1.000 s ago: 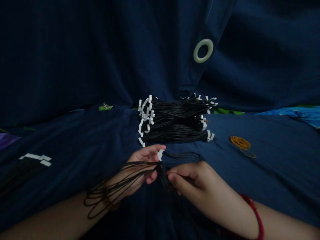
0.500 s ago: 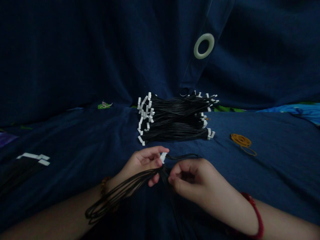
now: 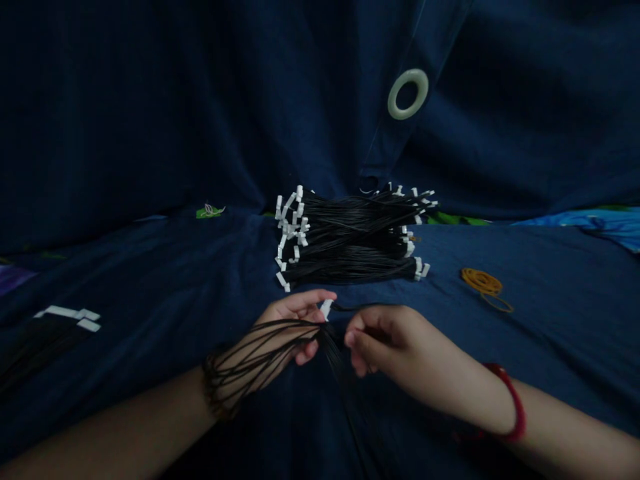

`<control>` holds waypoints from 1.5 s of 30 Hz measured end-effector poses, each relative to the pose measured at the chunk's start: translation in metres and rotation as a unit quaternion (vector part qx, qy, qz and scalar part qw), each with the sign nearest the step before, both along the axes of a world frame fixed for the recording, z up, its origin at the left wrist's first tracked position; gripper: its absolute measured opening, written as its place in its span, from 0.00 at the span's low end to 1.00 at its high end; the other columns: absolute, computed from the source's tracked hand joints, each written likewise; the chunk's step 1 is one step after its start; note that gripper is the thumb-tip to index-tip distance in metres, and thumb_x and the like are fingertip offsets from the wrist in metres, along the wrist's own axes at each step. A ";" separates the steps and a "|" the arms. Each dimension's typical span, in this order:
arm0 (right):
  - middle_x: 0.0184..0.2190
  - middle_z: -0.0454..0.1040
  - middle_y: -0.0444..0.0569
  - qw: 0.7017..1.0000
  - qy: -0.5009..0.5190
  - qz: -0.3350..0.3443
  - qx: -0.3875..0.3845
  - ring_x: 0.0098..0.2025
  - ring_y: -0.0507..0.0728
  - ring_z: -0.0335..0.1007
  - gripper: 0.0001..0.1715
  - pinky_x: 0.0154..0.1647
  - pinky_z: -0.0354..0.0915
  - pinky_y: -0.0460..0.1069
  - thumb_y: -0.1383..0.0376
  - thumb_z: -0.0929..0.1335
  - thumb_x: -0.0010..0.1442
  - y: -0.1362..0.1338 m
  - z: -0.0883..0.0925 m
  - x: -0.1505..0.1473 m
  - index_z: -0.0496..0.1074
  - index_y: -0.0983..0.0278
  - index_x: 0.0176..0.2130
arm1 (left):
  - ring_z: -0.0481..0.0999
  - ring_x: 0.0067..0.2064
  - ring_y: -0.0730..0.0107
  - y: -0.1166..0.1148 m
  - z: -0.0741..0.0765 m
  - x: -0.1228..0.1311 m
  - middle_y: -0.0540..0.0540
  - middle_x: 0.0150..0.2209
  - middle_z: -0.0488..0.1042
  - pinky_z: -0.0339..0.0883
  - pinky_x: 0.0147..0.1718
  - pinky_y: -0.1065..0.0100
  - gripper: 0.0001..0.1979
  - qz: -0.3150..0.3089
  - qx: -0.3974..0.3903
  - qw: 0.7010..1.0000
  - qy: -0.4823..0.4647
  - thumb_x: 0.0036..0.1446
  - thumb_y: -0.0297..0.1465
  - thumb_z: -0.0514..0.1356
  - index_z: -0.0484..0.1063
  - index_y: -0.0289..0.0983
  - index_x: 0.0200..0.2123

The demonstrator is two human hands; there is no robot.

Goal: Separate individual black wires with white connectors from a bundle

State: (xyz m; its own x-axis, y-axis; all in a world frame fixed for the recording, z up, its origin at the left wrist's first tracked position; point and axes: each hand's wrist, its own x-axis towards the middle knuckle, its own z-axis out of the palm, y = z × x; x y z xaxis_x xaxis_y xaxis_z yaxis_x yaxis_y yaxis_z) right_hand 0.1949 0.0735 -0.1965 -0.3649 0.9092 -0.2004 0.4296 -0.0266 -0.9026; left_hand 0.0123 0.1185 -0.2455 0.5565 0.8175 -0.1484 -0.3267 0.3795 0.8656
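My left hand (image 3: 295, 327) is closed round a bunch of thin black wires (image 3: 270, 327), pinching it by the white connector (image 3: 326, 309) at its end. Some wires loop back over the left wrist, while others hang down between the hands. Just right of the bunch, my right hand (image 3: 385, 340) has thumb and index finger pressed together; whatever is between them is too small to tell. A few black wires run from the connector to behind the right hand's knuckles.
Beyond the hands lies a stack of black wire bundles (image 3: 355, 227) with white connectors at both ends. More connector-ended wires (image 3: 65, 320) lie at left. A tan coil of rubber bands or cord (image 3: 483, 281) rests at right on the blue cloth (image 3: 550, 320). A pale ring (image 3: 409, 94) hangs behind.
The wire loops have swung up from below my left forearm to across its wrist. My right fingertips have drawn slightly right, away from the bunch. The left hand has barely moved.
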 end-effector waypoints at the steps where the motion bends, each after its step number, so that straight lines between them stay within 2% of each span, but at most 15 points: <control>1: 0.21 0.68 0.42 0.999 0.005 -0.009 -0.031 0.23 0.48 0.64 0.06 0.25 0.61 0.43 0.69 0.61 0.57 0.001 0.004 0.002 0.67 0.66 0.33 | 0.68 0.17 0.81 -0.001 0.000 -0.001 0.52 0.25 0.69 0.57 0.11 0.82 0.16 0.005 -0.002 1.000 0.004 0.47 0.26 0.63 0.72 0.38 0.43; 4: 0.18 0.65 0.38 0.988 0.073 0.001 -0.135 0.17 0.46 0.61 0.10 0.19 0.58 0.41 0.70 0.62 0.54 0.004 0.021 0.014 0.66 0.65 0.39 | 0.68 0.19 0.83 -0.003 0.002 -0.002 0.51 0.28 0.69 0.56 0.14 0.83 0.17 0.023 -0.008 1.000 0.014 0.49 0.23 0.60 0.71 0.40 0.44; 7: 0.19 0.68 0.43 0.961 0.203 0.051 -0.182 0.18 0.47 0.64 0.07 0.19 0.59 0.41 0.68 0.63 0.53 0.008 0.039 0.036 0.70 0.66 0.30 | 0.65 0.18 0.85 -0.004 0.007 -0.001 0.52 0.26 0.67 0.55 0.14 0.83 0.16 0.037 -0.015 0.999 0.023 0.49 0.23 0.61 0.73 0.38 0.43; 9: 0.22 0.71 0.45 0.958 0.250 0.041 -0.134 0.21 0.48 0.67 0.07 0.21 0.61 0.41 0.68 0.65 0.53 0.012 0.049 0.049 0.73 0.65 0.30 | 0.65 0.18 0.85 -0.004 0.010 0.000 0.52 0.25 0.67 0.55 0.15 0.82 0.15 0.044 -0.028 0.998 0.034 0.48 0.23 0.62 0.73 0.37 0.41; 12: 0.24 0.72 0.43 0.972 0.224 -0.037 0.061 0.26 0.47 0.66 0.07 0.26 0.63 0.42 0.66 0.66 0.54 0.016 0.059 0.061 0.75 0.60 0.32 | 0.65 0.19 0.83 -0.005 0.012 0.001 0.52 0.24 0.66 0.55 0.15 0.82 0.15 0.050 -0.038 0.997 0.048 0.47 0.24 0.63 0.73 0.37 0.42; 15: 0.32 0.71 0.40 0.924 0.287 -0.167 0.191 0.32 0.46 0.67 0.14 0.36 0.64 0.43 0.64 0.61 0.60 0.017 0.066 0.064 0.75 0.54 0.30 | 0.65 0.20 0.82 -0.005 0.013 0.001 0.52 0.24 0.67 0.56 0.15 0.81 0.16 0.050 -0.035 0.997 0.050 0.47 0.24 0.63 0.73 0.37 0.42; 18: 0.33 0.70 0.39 0.882 0.354 -0.268 0.157 0.23 0.41 0.63 0.24 0.29 0.63 0.38 0.64 0.53 0.65 0.013 0.068 0.056 0.74 0.53 0.33 | 0.66 0.20 0.81 -0.007 0.016 0.001 0.51 0.24 0.67 0.56 0.16 0.80 0.16 0.049 -0.040 0.997 0.047 0.46 0.24 0.63 0.73 0.36 0.41; 20: 0.30 0.71 0.39 0.896 0.357 -0.239 0.116 0.18 0.41 0.60 0.18 0.21 0.61 0.38 0.64 0.56 0.64 0.008 0.062 0.045 0.72 0.55 0.36 | 0.65 0.19 0.82 -0.008 0.017 0.002 0.51 0.24 0.67 0.55 0.15 0.80 0.15 0.051 -0.041 0.997 0.044 0.46 0.24 0.63 0.73 0.35 0.41; 23: 0.23 0.72 0.41 0.958 0.262 -0.084 0.078 0.20 0.49 0.68 0.03 0.22 0.64 0.43 0.64 0.65 0.56 -0.001 0.045 0.026 0.67 0.61 0.31 | 0.64 0.18 0.84 -0.009 0.016 0.003 0.51 0.25 0.68 0.53 0.14 0.80 0.14 0.044 -0.036 0.998 0.041 0.47 0.24 0.63 0.73 0.36 0.41; 25: 0.21 0.72 0.43 0.986 0.097 -0.039 0.133 0.23 0.51 0.70 0.04 0.24 0.64 0.45 0.66 0.66 0.55 -0.007 0.032 0.016 0.66 0.63 0.28 | 0.63 0.17 0.84 -0.009 0.015 0.003 0.51 0.25 0.68 0.52 0.13 0.81 0.15 0.037 -0.041 0.998 0.033 0.47 0.23 0.63 0.73 0.37 0.41; 26: 0.21 0.72 0.43 0.982 0.009 -0.032 0.185 0.23 0.51 0.70 0.04 0.23 0.62 0.45 0.67 0.65 0.55 -0.010 0.027 0.013 0.67 0.64 0.28 | 0.63 0.17 0.85 -0.009 0.015 0.003 0.51 0.25 0.68 0.52 0.12 0.81 0.15 0.034 -0.046 0.998 0.029 0.47 0.23 0.63 0.72 0.37 0.40; 28: 0.21 0.71 0.43 0.948 -0.127 -0.020 0.291 0.22 0.51 0.67 0.04 0.22 0.59 0.44 0.69 0.63 0.55 -0.014 0.018 0.010 0.68 0.64 0.29 | 0.62 0.16 0.85 -0.008 0.014 0.003 0.52 0.24 0.67 0.51 0.12 0.82 0.15 0.030 -0.054 0.998 0.019 0.46 0.22 0.63 0.73 0.37 0.40; 30: 0.20 0.70 0.44 0.915 -0.190 -0.002 0.357 0.21 0.51 0.66 0.05 0.22 0.58 0.45 0.69 0.63 0.56 -0.016 0.013 0.009 0.69 0.65 0.30 | 0.62 0.15 0.86 -0.008 0.015 0.002 0.53 0.24 0.66 0.51 0.11 0.83 0.15 0.024 -0.056 0.998 0.009 0.46 0.21 0.63 0.73 0.38 0.39; 35: 0.21 0.70 0.47 0.865 -0.237 0.006 0.442 0.22 0.52 0.67 0.09 0.22 0.57 0.45 0.69 0.62 0.59 -0.016 0.007 0.009 0.68 0.67 0.29 | 0.65 0.16 0.85 -0.012 0.015 0.000 0.53 0.27 0.67 0.54 0.12 0.82 0.15 -0.008 -0.057 0.998 -0.009 0.47 0.21 0.62 0.73 0.39 0.40; 45: 0.20 0.68 0.45 0.827 -0.288 0.017 0.483 0.21 0.51 0.63 0.09 0.23 0.52 0.47 0.69 0.62 0.59 -0.016 0.005 0.007 0.68 0.67 0.29 | 0.67 0.16 0.83 -0.012 0.009 0.003 0.53 0.27 0.67 0.55 0.11 0.82 0.16 -0.025 -0.039 0.999 -0.019 0.47 0.21 0.60 0.71 0.37 0.42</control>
State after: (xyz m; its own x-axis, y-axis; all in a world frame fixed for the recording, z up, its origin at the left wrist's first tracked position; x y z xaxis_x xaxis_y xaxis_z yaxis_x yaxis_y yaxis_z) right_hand 0.2022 0.0579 -0.1918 -0.4905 0.7378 0.4636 0.7808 0.6084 -0.1421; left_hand 0.0152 0.1066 -0.2363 0.6030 0.7748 -0.1898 -0.3367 0.4629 0.8200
